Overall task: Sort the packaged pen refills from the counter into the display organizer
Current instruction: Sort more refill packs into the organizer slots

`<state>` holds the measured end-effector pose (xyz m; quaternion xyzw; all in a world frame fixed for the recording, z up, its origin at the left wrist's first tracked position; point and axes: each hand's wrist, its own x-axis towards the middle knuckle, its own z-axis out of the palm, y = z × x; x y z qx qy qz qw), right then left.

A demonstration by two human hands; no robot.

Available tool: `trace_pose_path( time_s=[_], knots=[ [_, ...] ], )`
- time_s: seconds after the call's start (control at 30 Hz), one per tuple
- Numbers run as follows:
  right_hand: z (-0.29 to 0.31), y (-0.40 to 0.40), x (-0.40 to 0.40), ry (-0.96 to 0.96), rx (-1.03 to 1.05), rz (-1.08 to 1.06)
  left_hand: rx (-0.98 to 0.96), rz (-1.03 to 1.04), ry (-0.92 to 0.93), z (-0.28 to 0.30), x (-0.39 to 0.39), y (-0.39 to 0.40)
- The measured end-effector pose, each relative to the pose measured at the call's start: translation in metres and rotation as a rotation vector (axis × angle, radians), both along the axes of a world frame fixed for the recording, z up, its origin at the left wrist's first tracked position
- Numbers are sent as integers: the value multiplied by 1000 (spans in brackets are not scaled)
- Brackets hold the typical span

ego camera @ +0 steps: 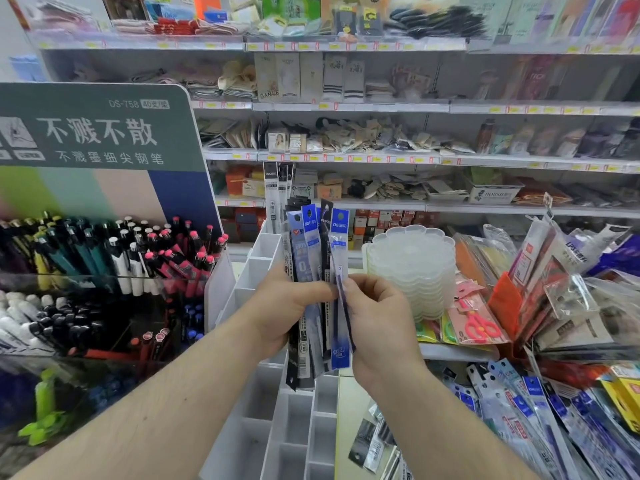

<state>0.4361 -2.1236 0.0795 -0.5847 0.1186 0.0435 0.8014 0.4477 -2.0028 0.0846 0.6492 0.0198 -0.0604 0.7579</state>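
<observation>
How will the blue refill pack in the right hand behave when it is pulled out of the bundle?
The blue refill pack looks long, thin and glossy, so it is probably light, a bit bendy and slippery. The right hand pinches it at mid-length, so the ends may wobble.

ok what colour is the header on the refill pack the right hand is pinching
Blue, with white lettering. The head view shows it on the refill pack pinched by the right hand.

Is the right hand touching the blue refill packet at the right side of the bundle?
Touching. The head view shows the right hand pinching the blue refill packet between thumb and fingers, while the left hand holds the bundle.
</observation>
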Motion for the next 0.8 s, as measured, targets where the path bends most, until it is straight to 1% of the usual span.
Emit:
trace_pose_path(
  time_s=[0.07,0.2,0.4,0.47,0.6,0.63,0.73,0.8],
  knots=[
    [-4,5,4,46,78,-63,-3,1,-16,-1,0,0],
    [-12,16,12,105,126,-173,11,16,-90,-2,0,0],
    [-7,21,12,93,47,-201,45,28,-154,-4,0,-5],
    [-5,19,8,68,45,-148,52,54,-141,-5,0,-4],
    [10,-1,4,-14,156,60,46,60,-102,-3,1,2],
    [15,-9,6,-46,127,117,27,43,-95,-3,1,2],
    [25,-25,12,-133,-66,281,-5,-18,-84,-1,0,4],
    [28,-29,14,-195,-89,339,-27,-38,-107,0,0,4]
  ],
)
